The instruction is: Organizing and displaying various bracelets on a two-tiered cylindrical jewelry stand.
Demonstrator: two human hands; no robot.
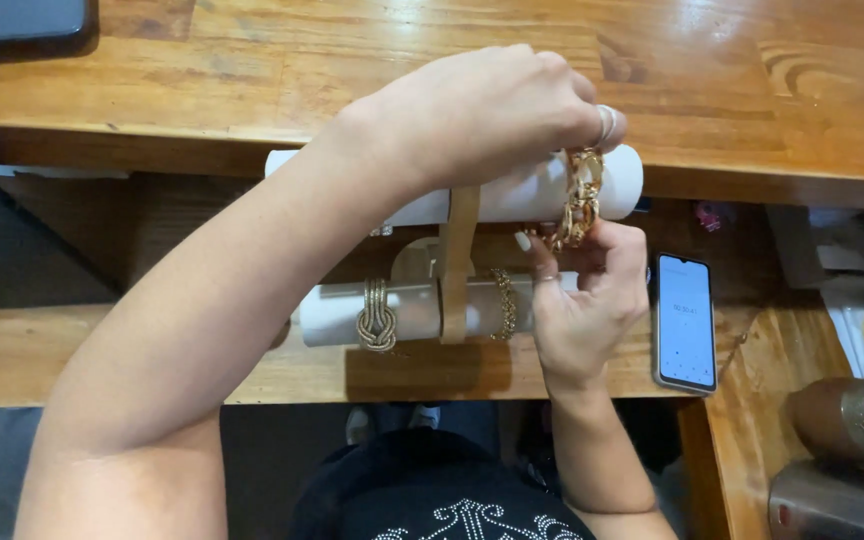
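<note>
While both hands fasten a gold chain bracelet, phone nearby, knot bangle below.

Warm indoor light falls from above, leaving the orange-brown varnished wooden table evenly bright with a soft sheen rather than hard glare. The white padded cylinder bars of the wooden jewellery stand are nearly washed out at their ends. A dark shadow lies under the lower bar on the shelf (its edge is diffuse). The upright black smartphone with a lit pale screen glows, its display slightly overexposed. The picture is moderately sharp at centre, softer and compressed-looking toward the corners.
</note>
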